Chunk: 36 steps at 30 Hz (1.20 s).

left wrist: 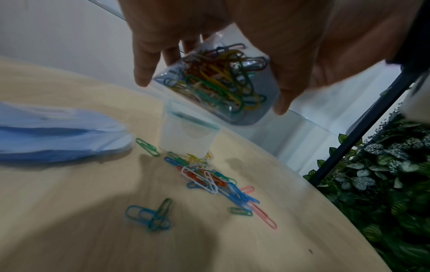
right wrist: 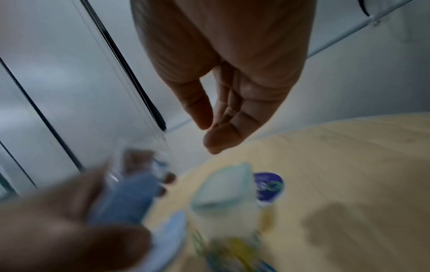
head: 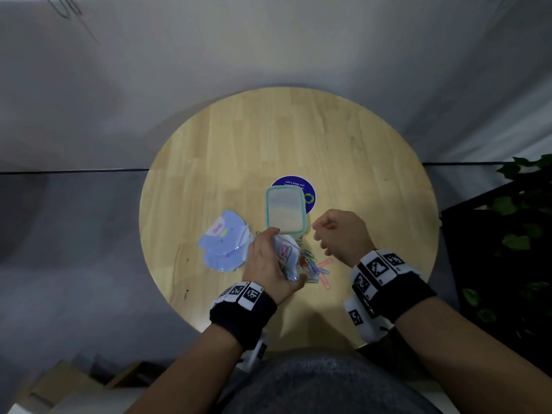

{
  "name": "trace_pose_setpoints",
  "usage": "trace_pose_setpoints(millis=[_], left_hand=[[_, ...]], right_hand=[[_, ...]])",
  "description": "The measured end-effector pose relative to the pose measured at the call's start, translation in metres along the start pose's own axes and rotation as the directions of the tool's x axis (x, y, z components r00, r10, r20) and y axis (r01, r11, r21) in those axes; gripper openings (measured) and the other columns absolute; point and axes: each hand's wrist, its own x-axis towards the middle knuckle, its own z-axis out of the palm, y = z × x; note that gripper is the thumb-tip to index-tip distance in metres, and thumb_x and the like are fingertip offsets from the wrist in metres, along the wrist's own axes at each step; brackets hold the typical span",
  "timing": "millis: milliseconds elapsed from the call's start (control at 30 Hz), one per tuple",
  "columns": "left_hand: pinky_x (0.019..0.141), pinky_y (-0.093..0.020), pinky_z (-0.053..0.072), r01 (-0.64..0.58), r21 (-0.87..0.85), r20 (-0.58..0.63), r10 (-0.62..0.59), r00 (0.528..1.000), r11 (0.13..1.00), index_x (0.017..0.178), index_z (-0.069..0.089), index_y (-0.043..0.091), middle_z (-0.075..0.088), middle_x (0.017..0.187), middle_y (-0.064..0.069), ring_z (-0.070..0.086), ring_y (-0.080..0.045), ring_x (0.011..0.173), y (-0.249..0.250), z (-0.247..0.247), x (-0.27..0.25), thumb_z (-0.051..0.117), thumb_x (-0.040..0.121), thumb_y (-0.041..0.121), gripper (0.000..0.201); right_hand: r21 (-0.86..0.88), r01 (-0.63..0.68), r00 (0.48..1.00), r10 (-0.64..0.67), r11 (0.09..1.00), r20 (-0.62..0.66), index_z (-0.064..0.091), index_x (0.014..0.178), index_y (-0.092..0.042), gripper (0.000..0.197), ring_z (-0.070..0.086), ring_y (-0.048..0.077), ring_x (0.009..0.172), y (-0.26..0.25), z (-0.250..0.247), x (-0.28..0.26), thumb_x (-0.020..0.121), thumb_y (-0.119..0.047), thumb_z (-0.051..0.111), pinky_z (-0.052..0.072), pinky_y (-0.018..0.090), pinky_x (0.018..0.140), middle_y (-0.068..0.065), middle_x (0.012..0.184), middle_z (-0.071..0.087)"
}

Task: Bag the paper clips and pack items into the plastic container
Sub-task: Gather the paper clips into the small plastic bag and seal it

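My left hand (head: 276, 258) grips a clear plastic bag (left wrist: 221, 79) holding several coloured paper clips, tilted and raised above the table. More loose paper clips (left wrist: 209, 180) lie on the wood beneath it, just in front of the lidless plastic container (head: 285, 210) with its teal rim. My right hand (head: 321, 234) hovers to the right of the container and bag; in the right wrist view its thumb and fingers (right wrist: 230, 132) hang close together with nothing seen between them. A pack of blue shaped paper items (head: 224, 240) lies left of the bag.
The round wooden table (head: 358, 162) carries a dark blue round sticker (head: 309, 191) behind the container. A black stand with green leaves (head: 513, 234) rises off the table's right edge. Cardboard boxes (head: 59, 386) sit on the floor at lower left.
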Motion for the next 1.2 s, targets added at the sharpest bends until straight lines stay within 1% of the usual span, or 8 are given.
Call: trace_pose_setpoints(millis=[133,233,333,500,900,1033,1133,1200], left_hand=[[0.066,-0.02,0.038,-0.022,0.069,-0.017,0.023,1.0,0.997,0.085,0.048,0.006,0.048,0.081,0.0,0.045,-0.022,0.069,-0.009,-0.008,-0.003,0.077,0.047,0.03,0.053],[0.077,-0.021,0.038,-0.038,0.047,-0.078,0.042,0.996,0.998,0.105,0.048,0.009,0.05,0.095,0.0,0.047,-0.018,0.086,-0.01,-0.016,-0.014,0.079,0.05,0.027,0.066],[0.088,-0.024,0.034,0.003,0.086,-0.056,0.002,0.998,0.996,0.129,0.039,0.009,0.046,0.116,-0.004,0.042,-0.02,0.108,-0.017,-0.019,-0.021,0.079,0.055,0.033,0.088],[0.09,-0.032,0.045,0.015,0.108,-0.03,-0.012,0.999,0.994,0.129,0.037,0.01,0.051,0.114,-0.006,0.05,-0.025,0.106,-0.021,-0.025,-0.022,0.077,0.051,0.038,0.092],[0.094,-0.032,0.042,-0.035,0.133,-0.027,0.039,0.999,0.991,0.122,0.042,0.012,0.054,0.11,-0.005,0.049,-0.022,0.099,-0.019,-0.029,-0.023,0.076,0.049,0.042,0.086],[0.08,-0.008,0.034,-0.244,0.155,-0.157,0.268,0.951,0.957,0.08,0.042,0.013,0.046,0.073,0.0,0.04,-0.023,0.066,0.005,-0.04,-0.027,0.075,0.041,0.016,0.051],[0.086,-0.018,0.039,-0.151,0.106,-0.101,0.162,0.982,0.983,0.103,0.048,0.014,0.057,0.091,-0.004,0.048,-0.015,0.084,0.01,-0.043,-0.032,0.079,0.052,0.013,0.06],[0.086,-0.016,0.039,-0.138,0.087,-0.117,0.148,0.982,0.987,0.099,0.051,0.008,0.059,0.084,-0.004,0.046,-0.014,0.082,0.0,-0.038,-0.035,0.078,0.052,0.006,0.054]], right_hand=[[-0.421,-0.063,0.971,0.152,0.905,0.182,0.055,0.112,-0.013,0.058,0.055,0.03,0.108,0.054,0.022,0.009,0.064,-0.035,0.08,0.047,0.036,0.089,0.009,0.111,0.056],[-0.603,0.028,0.95,0.167,0.797,0.265,0.038,0.132,-0.009,0.094,0.042,0.034,0.121,0.078,0.044,0.005,0.058,-0.046,0.083,0.042,0.041,0.097,0.012,0.131,0.04],[-0.663,0.131,0.964,0.062,0.737,0.26,0.041,0.126,-0.006,0.076,0.043,0.034,0.118,0.086,0.061,0.003,0.068,-0.037,0.078,0.043,0.04,0.095,0.014,0.128,0.041],[-0.679,0.218,0.965,-0.05,0.701,0.257,0.05,0.114,-0.005,0.031,0.05,0.033,0.114,0.085,0.069,0.005,0.085,-0.011,0.058,0.046,0.038,0.089,0.015,0.121,0.052],[-0.628,0.22,0.972,-0.111,0.747,0.208,0.045,0.121,-0.012,0.048,0.048,0.03,0.114,0.086,0.07,-0.004,0.075,-0.018,0.057,0.047,0.035,0.087,0.01,0.124,0.047],[-0.61,0.233,0.967,-0.116,0.757,0.226,0.042,0.128,-0.011,0.056,0.043,0.03,0.122,0.076,0.078,0.0,0.079,-0.028,0.062,0.042,0.035,0.096,0.01,0.13,0.045],[-0.656,0.257,0.962,-0.122,0.709,0.245,0.047,0.123,-0.007,0.039,0.047,0.03,0.12,0.068,0.08,0.005,0.085,-0.012,0.057,0.043,0.035,0.096,0.013,0.127,0.051],[-0.657,0.26,0.959,-0.108,0.708,0.263,0.052,0.117,-0.006,0.033,0.053,0.031,0.115,0.065,0.079,0.007,0.085,-0.004,0.052,0.045,0.035,0.092,0.014,0.121,0.056]])
